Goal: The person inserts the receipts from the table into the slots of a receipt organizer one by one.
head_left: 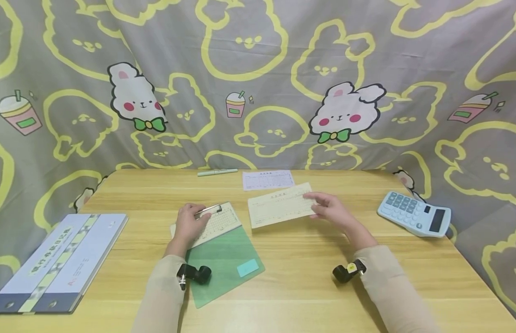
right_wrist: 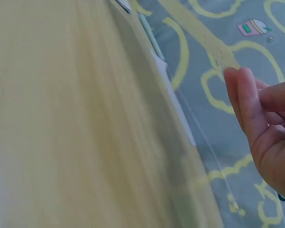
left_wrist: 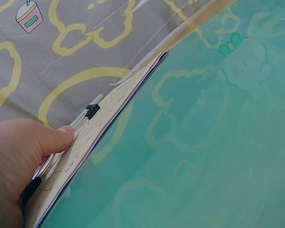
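In the head view, a green see-through clipboard (head_left: 224, 268) lies at a slant on the table, with a cream printed form (head_left: 225, 221) along its far edge under a metal clip (head_left: 208, 211). My left hand (head_left: 192, 224) grips the clip, thumb on its near side; the left wrist view shows the thumb (left_wrist: 52, 140) pressing between the clip's black ends. The other left fingers are mostly hidden. To the right, my right hand (head_left: 334, 210) pinches a cream printed slip (head_left: 280, 206) by its right edge, tilted above the table. In the right wrist view this slip (right_wrist: 216, 47) appears nearly edge-on.
A white printed slip (head_left: 268, 180) and a pale green pen (head_left: 217, 172) lie at the table's back edge. On the right is a light blue calculator (head_left: 413, 215), on the left a thick ledger (head_left: 58, 261). A turquoise label (head_left: 247, 268) marks the clipboard. Behind hangs a patterned curtain (head_left: 278, 69).
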`<state>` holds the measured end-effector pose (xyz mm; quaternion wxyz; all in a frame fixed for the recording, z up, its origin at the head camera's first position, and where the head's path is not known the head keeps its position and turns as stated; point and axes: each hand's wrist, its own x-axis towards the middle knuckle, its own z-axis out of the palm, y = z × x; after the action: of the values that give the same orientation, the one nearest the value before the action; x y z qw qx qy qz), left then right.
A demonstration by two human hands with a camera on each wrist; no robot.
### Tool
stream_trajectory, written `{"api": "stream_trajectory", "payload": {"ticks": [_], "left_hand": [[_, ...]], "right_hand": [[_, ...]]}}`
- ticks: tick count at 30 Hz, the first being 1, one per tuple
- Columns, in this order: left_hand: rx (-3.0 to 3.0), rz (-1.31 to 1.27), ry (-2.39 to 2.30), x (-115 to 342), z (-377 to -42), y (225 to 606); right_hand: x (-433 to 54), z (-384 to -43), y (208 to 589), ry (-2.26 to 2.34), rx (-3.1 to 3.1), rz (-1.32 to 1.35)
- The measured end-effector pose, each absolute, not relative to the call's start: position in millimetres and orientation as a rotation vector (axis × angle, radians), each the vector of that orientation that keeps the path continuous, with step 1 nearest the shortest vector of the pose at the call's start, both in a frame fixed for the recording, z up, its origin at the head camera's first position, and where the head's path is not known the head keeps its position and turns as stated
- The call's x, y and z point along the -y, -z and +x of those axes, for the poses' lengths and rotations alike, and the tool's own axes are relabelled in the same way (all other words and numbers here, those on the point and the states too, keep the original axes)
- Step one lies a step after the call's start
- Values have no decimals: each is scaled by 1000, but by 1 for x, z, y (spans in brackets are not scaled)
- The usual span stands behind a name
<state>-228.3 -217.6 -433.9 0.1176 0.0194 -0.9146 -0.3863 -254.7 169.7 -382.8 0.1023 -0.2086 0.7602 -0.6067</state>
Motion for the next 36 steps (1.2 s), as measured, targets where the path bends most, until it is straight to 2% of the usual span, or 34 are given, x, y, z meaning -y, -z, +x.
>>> {"api": "stream_trajectory", "payload": {"ticks": [16, 26, 36], "left_hand": [[2689, 71, 1141, 218, -229, 432], [2707, 70, 1150, 216, -229, 430], [2703, 63, 1173, 216, -227, 427]], "right_hand": [[-98, -257, 406, 1699, -2125, -613], [-77, -257, 410, 1679, -2071, -623], [-57, -243, 395, 1618, -2087, -628]]}}
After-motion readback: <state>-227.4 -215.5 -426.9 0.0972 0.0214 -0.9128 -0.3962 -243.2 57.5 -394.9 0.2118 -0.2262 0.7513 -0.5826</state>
